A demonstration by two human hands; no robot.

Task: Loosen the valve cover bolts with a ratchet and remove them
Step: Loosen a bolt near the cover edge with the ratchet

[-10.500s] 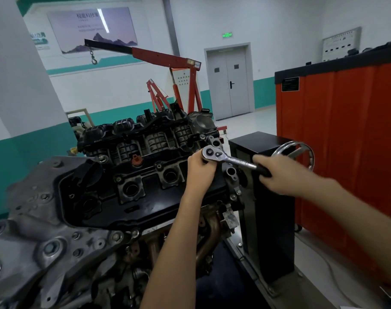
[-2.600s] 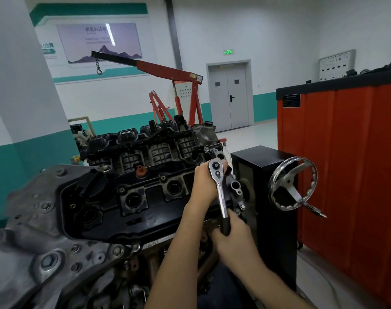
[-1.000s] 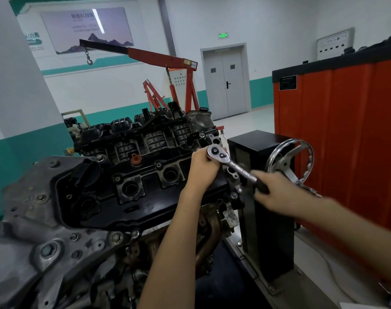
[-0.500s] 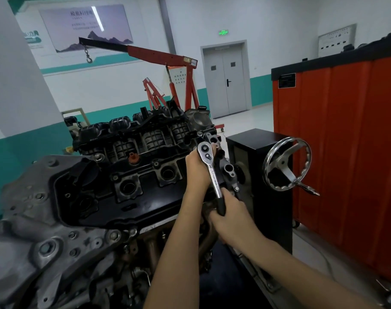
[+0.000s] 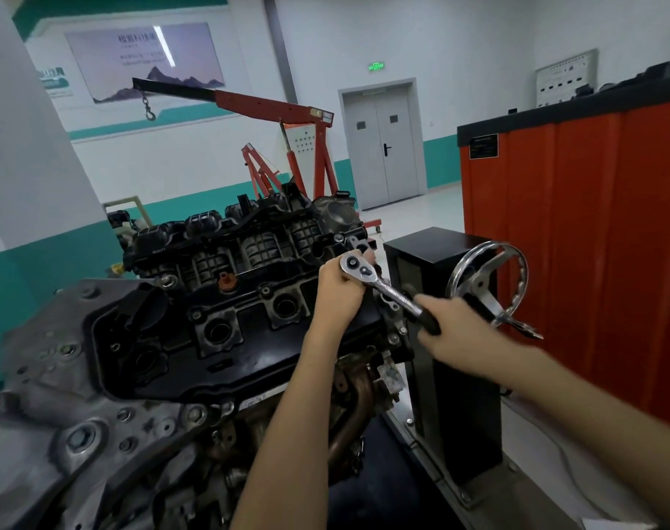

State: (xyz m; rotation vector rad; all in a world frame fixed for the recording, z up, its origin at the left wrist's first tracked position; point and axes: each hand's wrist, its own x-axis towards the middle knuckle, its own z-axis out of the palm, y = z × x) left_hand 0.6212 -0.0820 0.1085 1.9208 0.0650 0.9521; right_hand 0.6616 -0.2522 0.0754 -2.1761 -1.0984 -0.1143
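Observation:
A black valve cover (image 5: 226, 350) tops the engine on its stand, with several bolts along its edges, one of them (image 5: 265, 289) near the middle. A chrome ratchet (image 5: 383, 286) sits head-down at the cover's far right end, its handle pointing right and toward me. My left hand (image 5: 341, 290) is wrapped around the ratchet head and hides the bolt under it. My right hand (image 5: 455, 332), slightly blurred, grips the black handle end.
A chrome handwheel (image 5: 486, 285) on the black stand column (image 5: 455, 395) sits just right of my right hand. An orange cabinet (image 5: 578, 239) fills the right side. A red engine hoist (image 5: 283, 139) stands behind the engine. Grey timing cover (image 5: 69, 434) at lower left.
My right hand has swung the ratchet handle from pointing down toward me out to the right, toward the handwheel. My left hand stays on the ratchet head.

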